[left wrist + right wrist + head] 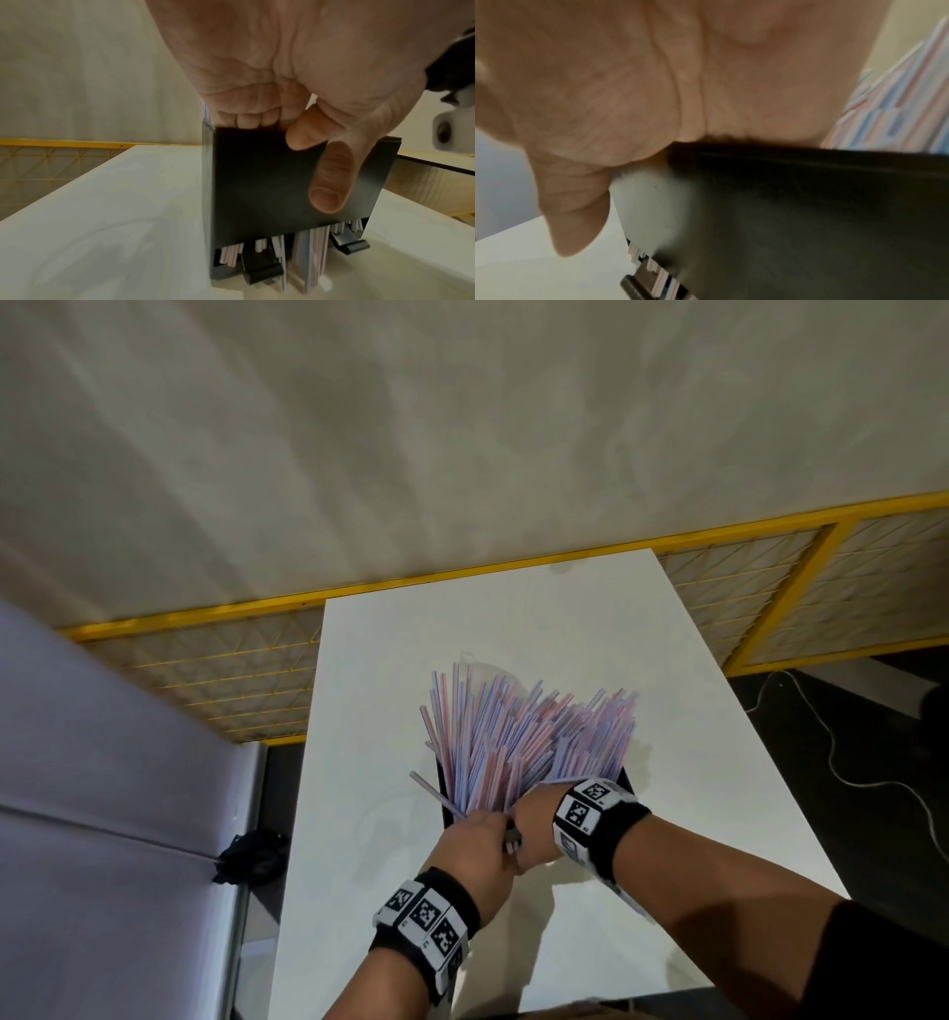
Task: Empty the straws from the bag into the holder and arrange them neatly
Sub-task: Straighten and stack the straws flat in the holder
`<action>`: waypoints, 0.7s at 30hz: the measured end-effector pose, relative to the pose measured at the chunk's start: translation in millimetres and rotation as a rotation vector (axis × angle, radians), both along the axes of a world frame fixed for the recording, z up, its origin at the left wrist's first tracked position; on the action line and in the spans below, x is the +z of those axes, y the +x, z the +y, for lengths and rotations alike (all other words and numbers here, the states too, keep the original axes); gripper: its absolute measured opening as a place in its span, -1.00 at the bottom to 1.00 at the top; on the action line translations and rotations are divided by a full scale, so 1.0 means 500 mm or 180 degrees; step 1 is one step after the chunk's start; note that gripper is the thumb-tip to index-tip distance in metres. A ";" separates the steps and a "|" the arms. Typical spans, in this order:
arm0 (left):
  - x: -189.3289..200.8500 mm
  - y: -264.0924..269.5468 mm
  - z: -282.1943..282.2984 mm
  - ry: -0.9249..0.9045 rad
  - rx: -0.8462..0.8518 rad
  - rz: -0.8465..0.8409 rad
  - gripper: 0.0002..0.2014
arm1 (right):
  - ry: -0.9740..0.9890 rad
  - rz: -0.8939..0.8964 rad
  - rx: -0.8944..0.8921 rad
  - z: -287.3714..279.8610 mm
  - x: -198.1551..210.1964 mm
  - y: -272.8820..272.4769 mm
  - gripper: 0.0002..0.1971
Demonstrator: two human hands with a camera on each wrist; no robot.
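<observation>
A black box-shaped holder stands on the white table. It is packed with pink and blue striped straws that fan out unevenly away from me. My left hand grips the near wall of the holder, fingers curled over the rim. My right hand is beside it, its palm on the same rim of the holder and its fingers hidden among the straws. One straw juts out to the left. Something clear, seemingly the bag, lies behind the fan.
Straw ends and two black levers show in the holder's bottom slot. A yellow mesh fence runs behind the table. A pale upholstered panel is at left and a white cable lies on the dark floor at right.
</observation>
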State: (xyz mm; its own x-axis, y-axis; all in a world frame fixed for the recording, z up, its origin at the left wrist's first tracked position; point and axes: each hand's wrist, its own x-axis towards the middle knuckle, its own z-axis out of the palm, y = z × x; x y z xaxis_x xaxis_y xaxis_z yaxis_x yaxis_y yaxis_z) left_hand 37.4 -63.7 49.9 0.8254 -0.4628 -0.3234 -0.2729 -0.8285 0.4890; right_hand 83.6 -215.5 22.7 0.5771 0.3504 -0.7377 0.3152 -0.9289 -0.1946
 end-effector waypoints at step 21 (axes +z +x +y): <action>0.013 -0.002 0.077 -0.0892 0.2137 -0.0125 -0.92 | 0.1275 -0.1529 -0.1554 -0.021 0.066 -0.071 -0.72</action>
State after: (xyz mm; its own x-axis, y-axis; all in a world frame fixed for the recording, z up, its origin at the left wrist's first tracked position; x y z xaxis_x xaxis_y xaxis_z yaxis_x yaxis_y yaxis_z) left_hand 36.1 -25.1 56.6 0.9690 0.0865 -0.2314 0.2286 -0.6685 0.7077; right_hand 48.3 -226.0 55.5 0.9571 0.1617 -0.2403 0.0244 -0.8718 -0.4893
